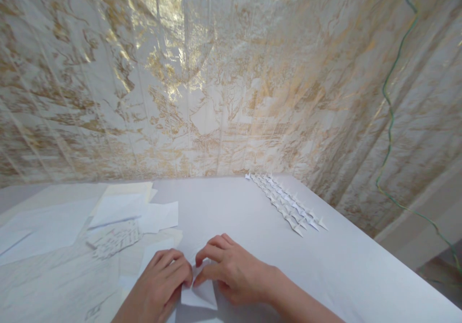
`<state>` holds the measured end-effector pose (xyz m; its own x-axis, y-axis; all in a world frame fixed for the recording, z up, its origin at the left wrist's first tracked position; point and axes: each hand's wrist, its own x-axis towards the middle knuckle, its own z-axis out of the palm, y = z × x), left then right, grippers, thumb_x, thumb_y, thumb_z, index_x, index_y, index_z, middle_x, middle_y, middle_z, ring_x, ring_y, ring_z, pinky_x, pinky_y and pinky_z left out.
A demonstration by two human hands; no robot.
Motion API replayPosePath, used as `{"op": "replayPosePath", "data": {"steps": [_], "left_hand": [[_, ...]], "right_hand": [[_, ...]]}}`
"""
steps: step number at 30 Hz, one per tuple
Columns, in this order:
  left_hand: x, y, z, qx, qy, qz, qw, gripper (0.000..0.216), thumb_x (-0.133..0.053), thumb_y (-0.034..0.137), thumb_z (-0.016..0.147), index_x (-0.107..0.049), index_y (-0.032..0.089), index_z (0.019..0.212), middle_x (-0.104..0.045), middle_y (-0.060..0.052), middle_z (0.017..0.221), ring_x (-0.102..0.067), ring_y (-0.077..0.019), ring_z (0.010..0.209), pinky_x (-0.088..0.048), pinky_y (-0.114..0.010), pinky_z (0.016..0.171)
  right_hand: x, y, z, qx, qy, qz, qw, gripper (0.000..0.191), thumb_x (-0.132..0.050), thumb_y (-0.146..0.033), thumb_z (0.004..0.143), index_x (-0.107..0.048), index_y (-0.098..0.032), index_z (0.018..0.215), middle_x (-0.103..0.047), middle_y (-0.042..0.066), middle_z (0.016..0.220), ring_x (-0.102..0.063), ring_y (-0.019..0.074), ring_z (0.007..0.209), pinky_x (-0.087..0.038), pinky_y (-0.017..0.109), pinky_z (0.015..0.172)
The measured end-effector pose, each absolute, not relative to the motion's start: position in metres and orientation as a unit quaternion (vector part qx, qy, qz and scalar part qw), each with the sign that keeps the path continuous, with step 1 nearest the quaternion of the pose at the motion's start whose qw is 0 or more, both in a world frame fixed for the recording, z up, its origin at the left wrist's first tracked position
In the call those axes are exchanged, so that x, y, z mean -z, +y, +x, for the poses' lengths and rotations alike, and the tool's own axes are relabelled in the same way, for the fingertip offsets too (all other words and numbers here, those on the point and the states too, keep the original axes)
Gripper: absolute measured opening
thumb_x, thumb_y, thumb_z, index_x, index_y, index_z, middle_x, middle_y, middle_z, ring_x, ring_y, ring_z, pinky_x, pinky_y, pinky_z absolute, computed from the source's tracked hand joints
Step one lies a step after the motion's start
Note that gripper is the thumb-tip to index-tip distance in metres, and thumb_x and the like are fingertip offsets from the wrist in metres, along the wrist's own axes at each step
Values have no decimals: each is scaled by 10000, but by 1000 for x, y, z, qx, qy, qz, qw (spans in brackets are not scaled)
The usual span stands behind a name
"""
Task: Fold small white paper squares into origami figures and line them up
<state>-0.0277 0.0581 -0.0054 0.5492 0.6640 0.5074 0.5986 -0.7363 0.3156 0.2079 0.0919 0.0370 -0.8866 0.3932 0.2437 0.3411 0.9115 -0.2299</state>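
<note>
- We see the paper (200,296) at the near edge of the view, on the table (216,202), between the two hands.
- We judge skewing the main risk: if the left hand (162,277) lets the left edge slide while the right hand (234,270) presses, a fold could set crooked.
- We also think a fingertip pushed too hard could dent or tear the paper, since it looks thin.
- Loose sheets (54,217) lie to the left, some just beside the left hand; we suspect a sweep of that wrist could drag them.
- The figures (285,202) stand in rows well apart at the far right, so we count a knock there unlikely.
- On the grip, we see the left fingers curled at the paper's left side; their tips are hidden, so we cannot tell whether they pinch.
- We see the right thumb and forefinger a narrow gap apart, over the paper, apparently touching it.
</note>
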Motion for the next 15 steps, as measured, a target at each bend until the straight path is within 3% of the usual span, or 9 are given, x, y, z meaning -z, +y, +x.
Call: {"op": "replayPosePath", "data": {"steps": [7,11,15], "left_hand": [[11,65,-28,-317,347,882,36,248,-452,43,926,-518,243,795,-731,39,931,-617,-168,882,-437,-296,805],[16,62,-27,-262,335,903,-54,271,-518,14,878,-618,263,917,-759,48,1096,-611,-192,1044,-404,-323,928],[19,48,-24,-208,345,906,-133,466,-509,-43,785,-662,280,1084,-771,59,1120,-622,-213,1073,-382,-380,1013]], "right_hand": [[-38,95,212,2,-977,-158,144,100,-610,-146,928,-672,-217,893,-728,7,1068,-541,209,1004,-393,346,863],[-37,95,213,53,-980,-173,85,147,-610,-165,948,-615,-196,804,-690,24,850,-536,196,844,-387,326,758],[-32,94,221,46,-978,-191,71,125,-598,-162,950,-607,-202,831,-679,25,849,-554,188,804,-384,314,735]]}}
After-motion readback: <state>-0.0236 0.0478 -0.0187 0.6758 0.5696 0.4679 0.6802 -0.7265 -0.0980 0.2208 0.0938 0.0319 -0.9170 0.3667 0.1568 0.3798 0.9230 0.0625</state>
